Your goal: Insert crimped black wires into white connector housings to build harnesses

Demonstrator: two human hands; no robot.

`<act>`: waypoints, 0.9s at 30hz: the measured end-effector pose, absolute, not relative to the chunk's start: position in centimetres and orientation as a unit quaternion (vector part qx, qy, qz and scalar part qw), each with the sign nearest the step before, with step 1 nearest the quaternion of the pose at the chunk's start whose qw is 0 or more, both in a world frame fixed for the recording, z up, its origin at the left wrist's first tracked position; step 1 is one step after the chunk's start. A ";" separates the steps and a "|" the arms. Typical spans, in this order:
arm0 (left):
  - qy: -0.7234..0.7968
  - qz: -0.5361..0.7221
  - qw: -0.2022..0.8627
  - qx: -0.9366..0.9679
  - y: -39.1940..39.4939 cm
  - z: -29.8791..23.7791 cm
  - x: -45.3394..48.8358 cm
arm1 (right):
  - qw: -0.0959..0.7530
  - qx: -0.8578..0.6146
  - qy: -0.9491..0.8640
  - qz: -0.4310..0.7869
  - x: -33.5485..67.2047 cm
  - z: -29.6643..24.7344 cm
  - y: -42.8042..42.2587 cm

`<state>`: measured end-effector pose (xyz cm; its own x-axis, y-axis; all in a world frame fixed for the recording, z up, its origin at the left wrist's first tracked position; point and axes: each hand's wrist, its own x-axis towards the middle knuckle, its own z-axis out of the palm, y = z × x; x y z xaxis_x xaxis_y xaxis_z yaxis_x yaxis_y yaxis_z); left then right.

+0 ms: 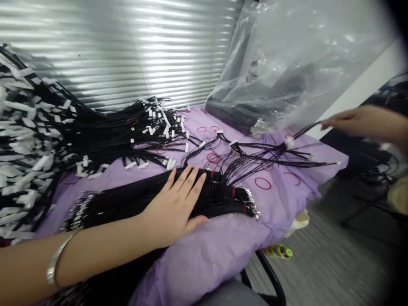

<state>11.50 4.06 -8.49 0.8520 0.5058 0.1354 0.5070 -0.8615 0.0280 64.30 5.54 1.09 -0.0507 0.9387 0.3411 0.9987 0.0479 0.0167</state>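
Note:
My left hand [181, 197] lies palm down, fingers stretched out, across a thick bundle of black wires [127, 197] with bare metal terminals at its ends. Red rubber bands [233, 192] bind the right end of that bundle. Off to the right, my right hand [353, 121] pinches thin black wires [307, 128] that run up from a white connector [290, 143]. More loose black wires with small white connectors [234, 143] spread over the purple cloth between the hands. A silver bracelet circles my left wrist.
A large heap of black wires with white connectors [28, 127] fills the left side. Loose red rubber bands [263, 183] dot the purple cloth [204, 250]. A clear plastic bag [274, 72] holding dark wires stands at the back, beside metallic blinds [153, 42]. A bottle [279, 251] lies below.

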 end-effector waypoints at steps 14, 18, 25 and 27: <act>-0.144 0.015 -0.133 -0.980 7.9 -3.0 18.6 | 0.103 -0.618 -0.762 -0.166 46.8 0.4 3.9; -0.141 0.029 -0.153 -0.978 8.4 -3.5 18.1 | 0.128 -0.447 -0.877 -0.118 41.1 -1.6 6.1; -0.321 0.084 -0.115 -0.936 5.1 -4.6 10.5 | 0.002 -0.483 -0.875 0.033 42.7 -9.3 11.6; -0.370 0.092 -0.111 -0.918 4.3 -4.8 8.0 | -0.023 -0.490 -0.870 0.042 43.5 -9.2 11.9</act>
<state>8.03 4.34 -4.82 0.7094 0.6586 -0.2511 0.6994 -0.7018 0.1352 43.49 11.91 -9.15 -0.5180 0.8515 -0.0814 0.8554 0.5155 -0.0503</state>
